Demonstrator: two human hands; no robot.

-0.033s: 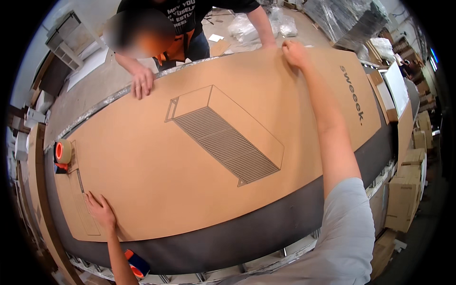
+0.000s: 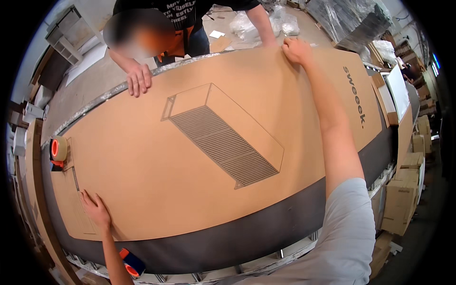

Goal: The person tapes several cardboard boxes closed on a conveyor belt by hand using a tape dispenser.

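Observation:
A large brown cardboard sheet [image 2: 156,166] lies across the worktable, printed with a line drawing of a slatted cabinet and dark lettering. My left hand [image 2: 96,211] rests flat near its left end, fingers spread. Stretched to the far edge, my right hand [image 2: 297,50] has its fingers bent over the cardboard there; the fingertips are partly hidden. A tape dispenser [image 2: 58,151] with an orange-cored roll sits at the sheet's far left corner. Beside my left forearm is a second, blue and orange tape dispenser [image 2: 132,262].
Across the table stands a co-worker in a black shirt, one hand [image 2: 139,80] on the sheet's far edge. A dark mat [image 2: 247,242] shows under the cardboard, above metal rollers. Cartons [image 2: 400,202] stand at the right, and a wrapped stack [image 2: 349,23] is behind.
The view has shifted slightly. The co-worker's near hand has moved a little; both my hands stay where they were on the cardboard.

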